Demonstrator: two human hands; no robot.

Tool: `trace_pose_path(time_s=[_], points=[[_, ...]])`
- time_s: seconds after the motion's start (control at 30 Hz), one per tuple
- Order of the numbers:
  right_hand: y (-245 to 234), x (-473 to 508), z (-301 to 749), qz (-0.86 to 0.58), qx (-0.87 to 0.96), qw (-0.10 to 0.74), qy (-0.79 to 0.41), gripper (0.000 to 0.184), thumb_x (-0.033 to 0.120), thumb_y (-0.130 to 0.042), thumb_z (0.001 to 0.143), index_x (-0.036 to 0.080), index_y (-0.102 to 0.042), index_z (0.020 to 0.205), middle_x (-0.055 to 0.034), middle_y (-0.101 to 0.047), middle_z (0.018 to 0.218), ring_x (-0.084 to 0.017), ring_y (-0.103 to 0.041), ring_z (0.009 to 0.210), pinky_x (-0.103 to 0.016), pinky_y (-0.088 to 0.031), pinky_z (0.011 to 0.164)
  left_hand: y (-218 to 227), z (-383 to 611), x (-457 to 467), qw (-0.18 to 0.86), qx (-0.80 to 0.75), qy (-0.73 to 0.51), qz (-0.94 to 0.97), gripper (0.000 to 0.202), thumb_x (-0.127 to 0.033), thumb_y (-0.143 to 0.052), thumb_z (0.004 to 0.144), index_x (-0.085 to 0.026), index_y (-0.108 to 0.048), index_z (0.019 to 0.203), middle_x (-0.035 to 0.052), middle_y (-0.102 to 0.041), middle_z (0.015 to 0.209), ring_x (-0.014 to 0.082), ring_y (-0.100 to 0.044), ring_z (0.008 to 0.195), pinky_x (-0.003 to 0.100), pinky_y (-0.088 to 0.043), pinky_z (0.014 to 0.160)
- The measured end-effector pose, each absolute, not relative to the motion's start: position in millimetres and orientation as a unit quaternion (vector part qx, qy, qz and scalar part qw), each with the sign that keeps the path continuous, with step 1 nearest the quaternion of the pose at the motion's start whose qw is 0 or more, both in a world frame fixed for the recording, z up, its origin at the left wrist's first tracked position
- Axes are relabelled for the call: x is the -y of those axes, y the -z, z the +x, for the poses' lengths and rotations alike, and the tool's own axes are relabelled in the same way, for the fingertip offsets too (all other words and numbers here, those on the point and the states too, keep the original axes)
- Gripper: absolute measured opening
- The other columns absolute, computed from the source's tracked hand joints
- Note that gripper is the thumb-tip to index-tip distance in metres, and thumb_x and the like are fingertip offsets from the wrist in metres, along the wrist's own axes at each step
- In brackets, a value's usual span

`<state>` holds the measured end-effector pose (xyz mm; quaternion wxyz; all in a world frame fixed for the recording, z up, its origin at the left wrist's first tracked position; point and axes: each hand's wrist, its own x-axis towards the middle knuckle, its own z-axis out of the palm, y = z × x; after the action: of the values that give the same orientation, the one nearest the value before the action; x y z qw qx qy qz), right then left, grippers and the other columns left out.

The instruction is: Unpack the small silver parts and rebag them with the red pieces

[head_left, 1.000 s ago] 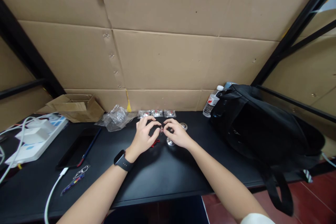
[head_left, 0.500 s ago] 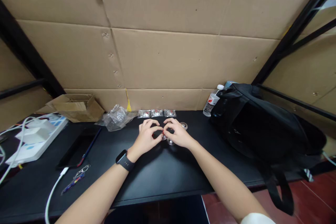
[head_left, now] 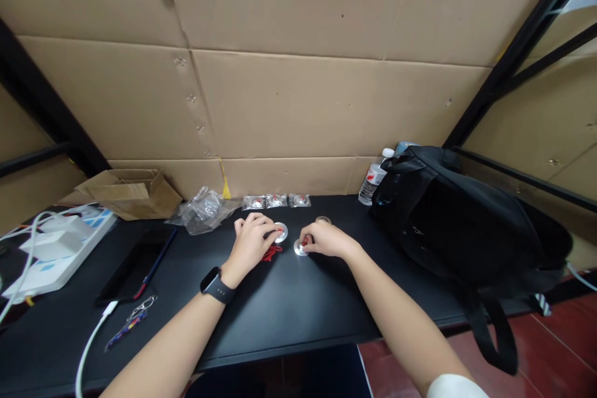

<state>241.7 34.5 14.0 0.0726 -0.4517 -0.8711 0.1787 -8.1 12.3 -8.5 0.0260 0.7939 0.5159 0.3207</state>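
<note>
Just left of the middle of the desk, my left hand (head_left: pixel 252 240) pinches a small silver disc (head_left: pixel 282 233) by the red piece at its centre; it looks like a finger cymbal. Red cord (head_left: pixel 271 253) lies under these fingers. To the right, my right hand (head_left: pixel 324 239) has its fingertips closed on the red centre of a second silver disc (head_left: pixel 300 249), which appears to rest on the desk. A round, ring-like thing (head_left: pixel 323 219) is partly hidden behind my right hand. Beyond both hands, three similar discs lie in clear packets (head_left: pixel 276 200).
Crumpled clear plastic (head_left: pixel 203 211) and an open cardboard box (head_left: pixel 133 193) sit at the back left. A power strip (head_left: pixel 51 261), phone (head_left: pixel 135 266) and keychain (head_left: pixel 133 323) lie left. A water bottle (head_left: pixel 373 180) and black backpack (head_left: pixel 471 224) stand right.
My hands have moved apart from each other, left hand to the left with one disc. The two discs and the red cord now show more plainly. The view has shifted slightly.
</note>
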Motion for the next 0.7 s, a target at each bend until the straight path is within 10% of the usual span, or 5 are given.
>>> trace_pose_path(time_s=[0.7], points=[[-1.1,-31.2,205.8,-0.398,0.690,0.423,-0.433,0.024,0.043,-0.068,0.086,0.019,-0.065,0.088,-0.0082,-0.072,0.113,-0.021,-0.074,0.086,-0.028,-0.058,0.063,16.9,-9.7,-21.6,0.251,-0.479,-0.456,0.706,0.018,-0.041,-0.069,0.087,-0.026,-0.076,0.092,0.0019,-0.077,0.099,0.0195,-0.074,0.088,0.032,-0.054,0.087]])
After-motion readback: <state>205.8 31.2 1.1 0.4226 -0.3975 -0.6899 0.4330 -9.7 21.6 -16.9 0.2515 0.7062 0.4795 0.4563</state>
